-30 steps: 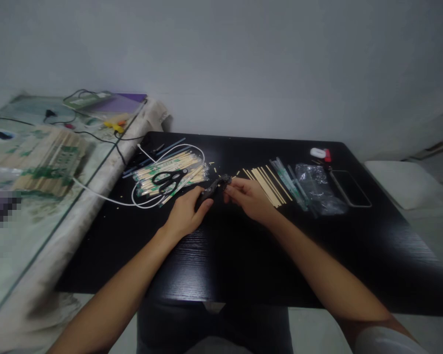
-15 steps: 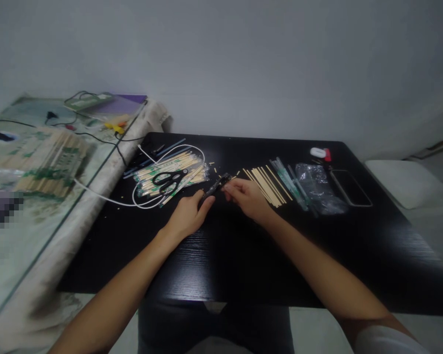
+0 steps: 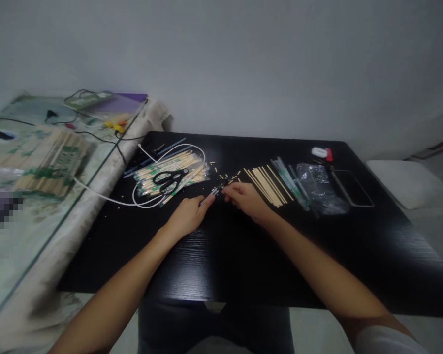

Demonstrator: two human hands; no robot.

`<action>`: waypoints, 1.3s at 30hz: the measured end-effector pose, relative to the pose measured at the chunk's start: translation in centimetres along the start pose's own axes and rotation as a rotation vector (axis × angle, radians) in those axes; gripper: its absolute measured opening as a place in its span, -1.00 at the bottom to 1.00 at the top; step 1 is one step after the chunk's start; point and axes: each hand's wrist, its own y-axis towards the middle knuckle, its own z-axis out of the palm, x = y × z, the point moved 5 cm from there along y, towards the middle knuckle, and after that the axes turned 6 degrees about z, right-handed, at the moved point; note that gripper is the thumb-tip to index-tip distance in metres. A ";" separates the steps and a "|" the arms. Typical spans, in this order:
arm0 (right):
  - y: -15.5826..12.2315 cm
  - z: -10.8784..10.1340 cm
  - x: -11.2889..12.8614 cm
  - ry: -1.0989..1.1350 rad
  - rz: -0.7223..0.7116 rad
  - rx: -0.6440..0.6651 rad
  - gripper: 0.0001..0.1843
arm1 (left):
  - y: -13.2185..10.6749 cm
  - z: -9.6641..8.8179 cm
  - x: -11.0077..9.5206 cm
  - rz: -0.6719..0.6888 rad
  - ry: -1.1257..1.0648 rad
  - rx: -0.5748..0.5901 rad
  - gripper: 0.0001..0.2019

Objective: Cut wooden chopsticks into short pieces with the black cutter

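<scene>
Both my hands meet at the middle of the black table [image 3: 243, 255]. My left hand [image 3: 188, 216] is closed, its fingertips pinching one end of a small dark slender object [image 3: 217, 188]. My right hand [image 3: 245, 199] is closed too, pinching the other end of the same object. What the object is I cannot make out. Just right of my right hand lies a row of bare wooden sticks [image 3: 268, 184]. Left of my left hand, black scissors [image 3: 168, 180] rest on a pile of wrapped chopsticks [image 3: 170, 172].
A white cable [image 3: 140, 199] loops around the chopstick pile. Empty wrappers [image 3: 290, 179], a crumpled clear bag [image 3: 319, 187], a phone [image 3: 352, 188] and a white and red item [image 3: 321, 153] lie at the right. A glass-topped table [image 3: 40, 162] with a chopstick bundle and wires stands at the left.
The dark object between my hands looks thinner and lower now. My left hand's fingers have slid forward along it. Both hands stay at the table's middle.
</scene>
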 end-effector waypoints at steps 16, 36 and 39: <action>-0.1 0.0 0.3 0.094 0.104 0.072 -0.79 | -0.2 1.6 2.2 -0.496 -0.976 0.347 -0.26; -0.6 1.2 0.9 0.506 0.300 0.324 -0.55 | -0.9 2.6 0.8 -0.527 -1.344 0.607 -0.20; -0.5 1.1 0.7 0.474 0.304 0.326 -0.53 | -1.2 2.9 0.6 -0.509 -1.337 0.686 -0.18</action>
